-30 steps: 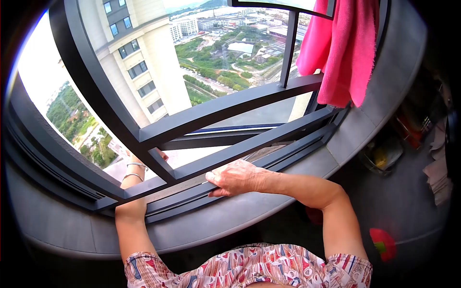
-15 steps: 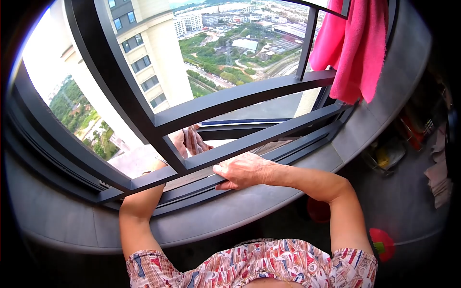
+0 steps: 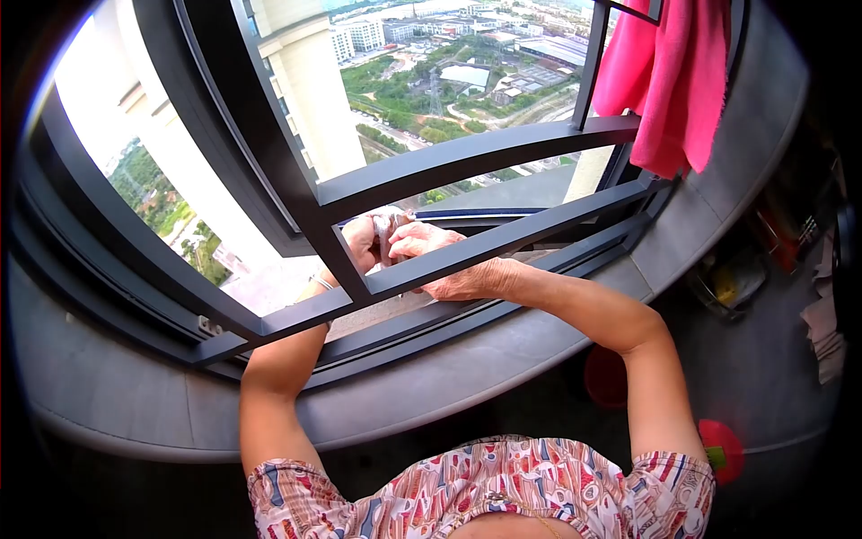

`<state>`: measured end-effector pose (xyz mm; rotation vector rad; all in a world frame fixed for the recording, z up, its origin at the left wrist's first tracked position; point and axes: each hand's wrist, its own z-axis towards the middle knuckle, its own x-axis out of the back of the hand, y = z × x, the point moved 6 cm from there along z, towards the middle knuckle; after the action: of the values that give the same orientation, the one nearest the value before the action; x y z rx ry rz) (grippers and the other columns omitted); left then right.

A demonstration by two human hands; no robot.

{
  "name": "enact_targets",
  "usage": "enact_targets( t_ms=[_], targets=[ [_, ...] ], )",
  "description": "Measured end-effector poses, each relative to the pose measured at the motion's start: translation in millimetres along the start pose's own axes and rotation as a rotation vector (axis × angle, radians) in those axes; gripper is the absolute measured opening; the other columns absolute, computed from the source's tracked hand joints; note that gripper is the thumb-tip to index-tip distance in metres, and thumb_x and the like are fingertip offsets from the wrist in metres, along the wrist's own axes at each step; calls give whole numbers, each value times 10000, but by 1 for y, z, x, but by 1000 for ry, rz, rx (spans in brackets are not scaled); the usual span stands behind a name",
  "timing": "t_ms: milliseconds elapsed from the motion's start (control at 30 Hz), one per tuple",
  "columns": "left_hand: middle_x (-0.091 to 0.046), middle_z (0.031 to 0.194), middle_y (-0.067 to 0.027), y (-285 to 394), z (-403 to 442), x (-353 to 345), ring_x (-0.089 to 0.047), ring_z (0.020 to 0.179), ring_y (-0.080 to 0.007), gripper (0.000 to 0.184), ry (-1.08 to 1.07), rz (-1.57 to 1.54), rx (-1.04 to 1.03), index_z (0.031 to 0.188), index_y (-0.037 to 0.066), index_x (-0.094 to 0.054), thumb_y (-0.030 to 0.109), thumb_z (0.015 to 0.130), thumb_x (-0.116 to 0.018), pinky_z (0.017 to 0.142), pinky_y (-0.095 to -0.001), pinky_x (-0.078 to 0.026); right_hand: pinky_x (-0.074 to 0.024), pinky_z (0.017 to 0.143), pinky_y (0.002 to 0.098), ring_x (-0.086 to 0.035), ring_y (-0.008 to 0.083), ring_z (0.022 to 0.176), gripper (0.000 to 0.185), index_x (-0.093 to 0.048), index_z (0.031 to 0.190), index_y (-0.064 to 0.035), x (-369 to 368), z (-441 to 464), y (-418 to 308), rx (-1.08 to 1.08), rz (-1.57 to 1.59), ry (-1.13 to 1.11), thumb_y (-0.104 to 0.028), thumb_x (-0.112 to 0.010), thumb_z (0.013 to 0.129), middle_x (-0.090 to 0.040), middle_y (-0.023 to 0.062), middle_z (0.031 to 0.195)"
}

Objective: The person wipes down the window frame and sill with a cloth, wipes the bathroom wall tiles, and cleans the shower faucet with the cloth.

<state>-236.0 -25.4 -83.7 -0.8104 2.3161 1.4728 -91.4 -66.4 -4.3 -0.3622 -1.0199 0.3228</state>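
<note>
Both my arms reach through the gaps of a dark grey metal window frame (image 3: 476, 256). My left hand (image 3: 361, 242), with a bracelet at its wrist, is closed around a bunched, whitish, wet-looking cloth (image 3: 385, 226) beyond the lower bars. My right hand (image 3: 435, 260) meets it there, its curled fingers on the right side of the cloth. The lower bar crosses in front of the right hand and hides part of it. Below my wrists run the sliding tracks (image 3: 413, 323) of the window.
A pink towel (image 3: 669, 90) hangs at the right side of the frame. The grey curved sill (image 3: 431, 373) lies between my body and the tracks. On the floor at right are a red bucket-like object (image 3: 606, 373) and a red item with green (image 3: 729, 452). Buildings stand far below outside.
My right hand has moved from the inner track through the gap to the cloth. My left hand has come up and right with the cloth. The view has shifted slightly.
</note>
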Motion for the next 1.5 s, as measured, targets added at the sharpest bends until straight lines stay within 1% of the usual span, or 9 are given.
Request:
enact_targets(
  t_ms=[233,433,500,833,1167,1267,1300,1333,1500],
  targets=[
    [-617,1066,-135,2,-3,13,-632,946,-277,304,122,130,26,1159,48,-522,241,996,-355,826,-436,-540,-405,958,408,-498,363,1074,565,-502,1147,68,-24,31,49,-175,-458,42,-250,-688,719,-512,219,1148],
    [-663,928,-131,3,16,34,-660,849,-259,252,19,66,4,958,23,-631,219,944,-473,787,-453,-551,-410,939,350,-502,353,1043,727,-482,1087,104,-63,59,68,-227,-587,-87,-86,-773,448,-494,234,1074],
    [-657,770,-67,14,-5,29,-647,668,-161,332,101,256,3,783,36,-652,333,905,-567,611,-305,-550,-411,943,346,-502,343,1062,834,-475,1117,94,-65,62,70,-314,-399,-224,-58,-782,357,-482,236,1112],
    [-666,916,-78,22,-22,28,-652,776,-185,243,161,659,127,1094,99,-598,228,964,-439,764,-425,-507,-515,753,365,-623,280,860,439,-571,1040,62,-59,50,78,-56,-849,-195,-249,-666,744,-621,181,909],
    [-689,831,-137,26,-23,31,-679,682,-216,345,164,857,-17,949,7,-684,336,902,-593,581,-359,-568,-528,536,390,-658,280,684,359,-619,915,24,-41,35,76,-37,-772,-320,-301,-651,767,-623,179,748],
    [-699,838,-101,24,-20,31,-633,591,-168,365,83,890,-13,966,45,-700,388,888,-601,501,-290,-515,-517,560,344,-659,237,705,311,-678,832,-38,-35,18,90,-225,-855,-435,-225,-664,584,-653,150,791],
    [-702,866,-85,23,-17,31,-612,568,-155,362,54,934,-36,979,60,-699,392,901,-579,487,-270,-492,-539,570,386,-661,286,704,365,-616,915,33,-34,11,100,-214,-815,-421,-313,-612,799,-621,187,807],
    [-692,884,-106,24,-19,30,-648,596,-173,400,108,957,-47,1004,39,-670,389,955,-483,459,-268,-470,-539,575,383,-661,292,710,427,-614,916,39,-26,4,98,-242,-798,-457,-356,-648,758,-620,191,810],
    [-670,842,-64,32,-7,59,-637,757,-177,524,357,1152,-42,904,57,-689,548,895,-505,683,-351,-464,-536,614,368,-657,307,743,778,-617,954,64,28,-24,64,-319,-650,-417,-590,-731,548,-620,208,841]
  ],
)
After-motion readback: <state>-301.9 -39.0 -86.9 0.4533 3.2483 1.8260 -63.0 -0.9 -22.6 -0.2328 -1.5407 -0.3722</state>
